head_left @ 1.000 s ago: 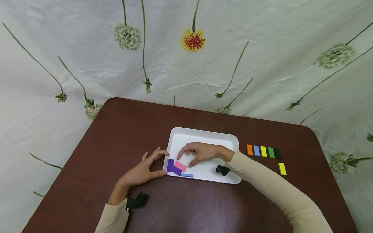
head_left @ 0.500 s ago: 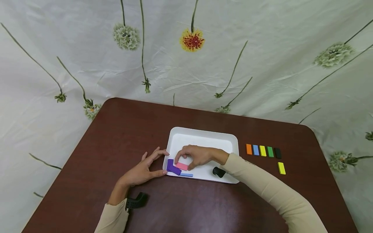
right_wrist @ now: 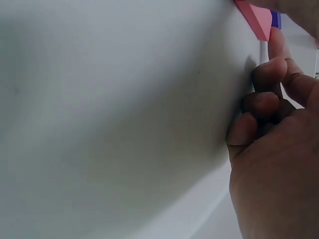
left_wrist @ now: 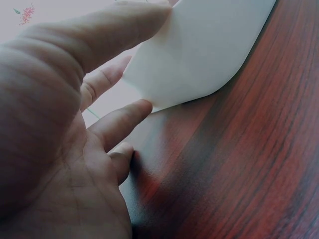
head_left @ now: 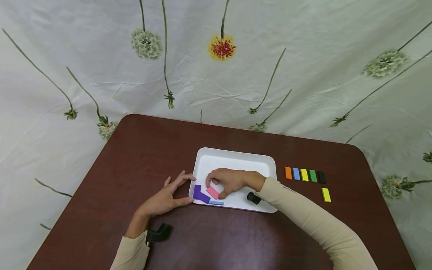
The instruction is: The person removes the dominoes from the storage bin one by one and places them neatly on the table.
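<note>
In the head view a white tray (head_left: 243,205) sits on the table. My right hand (head_left: 231,182) reaches into its left half and pinches a pink block (head_left: 212,192) between thumb and index finger; the right wrist view shows the pink block (right_wrist: 256,21) between those fingers, the other fingers curled. Just left of it lie two purple blocks (head_left: 203,197), one overlapping the other. A light blue block (head_left: 216,203) stands against the tray's near wall. With fingers spread, my left hand (head_left: 165,198) touches the tray's left side; in the left wrist view fingertips meet the white wall (left_wrist: 199,55).
Right of the tray, orange (head_left: 288,173), blue (head_left: 296,174), yellow (head_left: 304,175), green (head_left: 313,176) and black (head_left: 322,177) blocks stand in a row. Another yellow block (head_left: 326,195) lies nearer. A flower-print cloth (head_left: 189,67) hangs behind the dark red table (head_left: 162,150).
My right hand has closed thumb and index finger on the pink block, turned it and shifted it slightly right, away from the purple blocks. My left hand stays at the tray.
</note>
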The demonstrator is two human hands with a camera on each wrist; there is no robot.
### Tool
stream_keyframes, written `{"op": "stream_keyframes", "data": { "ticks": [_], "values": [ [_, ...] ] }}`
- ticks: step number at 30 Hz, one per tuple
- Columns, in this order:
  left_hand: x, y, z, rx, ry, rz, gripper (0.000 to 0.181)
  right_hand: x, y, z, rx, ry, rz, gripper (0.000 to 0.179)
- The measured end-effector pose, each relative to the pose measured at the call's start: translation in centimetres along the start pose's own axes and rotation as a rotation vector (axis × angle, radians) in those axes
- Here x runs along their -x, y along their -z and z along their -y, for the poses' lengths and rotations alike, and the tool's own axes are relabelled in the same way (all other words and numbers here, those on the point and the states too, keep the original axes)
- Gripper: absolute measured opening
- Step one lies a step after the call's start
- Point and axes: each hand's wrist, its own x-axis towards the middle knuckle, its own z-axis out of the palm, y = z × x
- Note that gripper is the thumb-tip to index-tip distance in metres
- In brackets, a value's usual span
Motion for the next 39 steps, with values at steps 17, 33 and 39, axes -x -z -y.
{"op": "stream_keyframes", "data": {
  "ticks": [17, 33, 39],
  "values": [
    [-0.2, 0.0, 0.0, 0.007, -0.002, 0.009, 0.058, 7.3, 3.1, -2.7, -0.076, -0.091, -0.311, 0.041],
    [-0.1, -0.1, 0.3, -0.001, -0.002, 0.007, 0.058, 23.4, 0.6, -7.5, -0.1, -0.397, -0.597, 0.045],
    [-0.2, -0.1, 0.4, -0.008, -0.001, 0.006, 0.058, 27.0, -1.1, -8.4, -0.051, -0.502, -0.611, 0.045]
  ]
}}
